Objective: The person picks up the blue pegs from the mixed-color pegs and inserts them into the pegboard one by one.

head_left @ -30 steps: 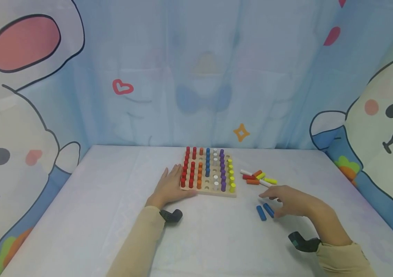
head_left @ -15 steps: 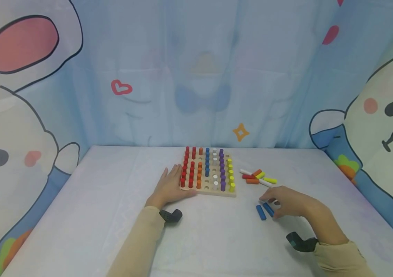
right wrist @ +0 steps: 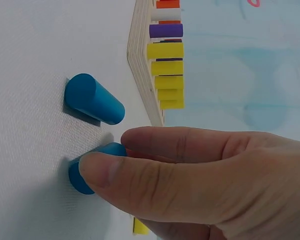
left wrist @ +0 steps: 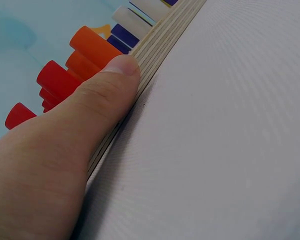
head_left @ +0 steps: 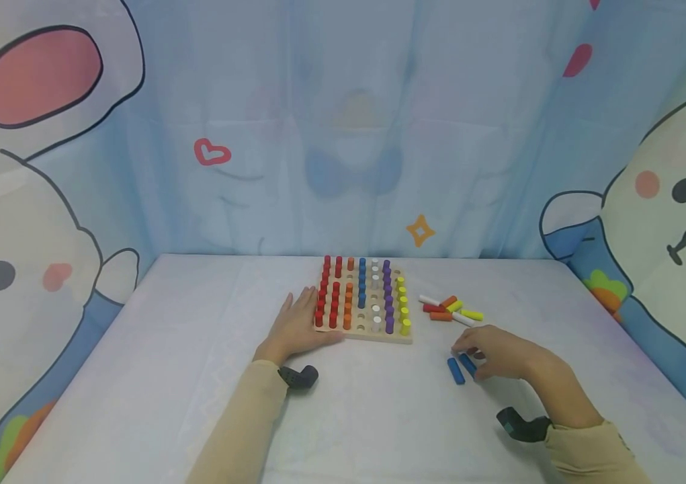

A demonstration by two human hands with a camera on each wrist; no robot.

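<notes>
A wooden pegboard (head_left: 386, 337) carries rows of red, orange, blue, white, purple and yellow pegs. My left hand (head_left: 295, 327) rests against its front left corner, fingers straight along the left side. The left thumb (left wrist: 102, 90) presses the board's front edge in the left wrist view. To the right of the board, my right hand (head_left: 506, 354) pinches a blue peg (right wrist: 77, 176) lying on the cloth, thumb and forefinger at its ends; the thumb hides part of it. Beside it lies a second blue peg (head_left: 455, 371), untouched.
Behind the right hand, a loose pile holds white pegs (head_left: 462, 320), orange pegs (head_left: 441, 316), yellow pegs (head_left: 472, 315) and a red peg (head_left: 433, 309). A white cloth (head_left: 137, 376) covers the table, and a printed curtain (head_left: 228, 202) hangs at its back edge.
My right hand has shifted slightly left and its thumb and fingers have closed in on the right-hand blue peg. The left hand and the pegboard have stayed in place.
</notes>
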